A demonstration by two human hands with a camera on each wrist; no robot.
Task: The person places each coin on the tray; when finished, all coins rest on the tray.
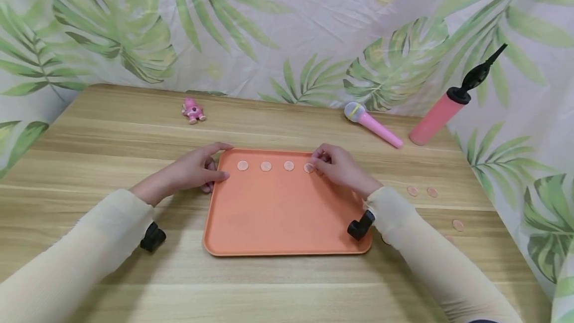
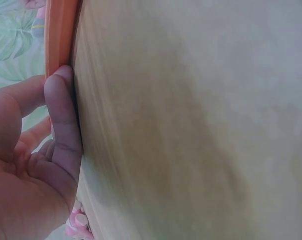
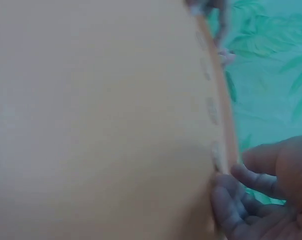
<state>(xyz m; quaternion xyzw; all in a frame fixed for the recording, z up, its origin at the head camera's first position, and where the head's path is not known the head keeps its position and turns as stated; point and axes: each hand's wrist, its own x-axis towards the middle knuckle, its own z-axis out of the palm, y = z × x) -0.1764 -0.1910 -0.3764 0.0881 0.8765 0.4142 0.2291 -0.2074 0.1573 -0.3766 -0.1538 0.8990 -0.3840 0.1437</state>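
An orange tray (image 1: 287,213) lies on the wooden table. Three round copper-coloured coins (image 1: 266,166) form a row along its back edge. At the right end of that row, my right hand (image 1: 338,164) pinches another coin (image 1: 308,168) by its right side, thumb and fingertips close to the tray floor. In the right wrist view this coin (image 3: 216,156) shows just beyond the fingertips. My left hand (image 1: 193,169) grips the tray's back left corner, thumb over the rim and fingers along the outside. The left wrist view shows fingertips against the tray's outer wall (image 2: 60,40).
More coins (image 1: 412,191) lie on the table (image 1: 134,133) right of the tray, some partly behind the right sleeve. Behind the tray are a pink toy figure (image 1: 193,111), a toy microphone (image 1: 374,124) and a pink hand pump (image 1: 439,116) standing upright. A leaf-patterned cloth (image 1: 314,29) hangs behind.
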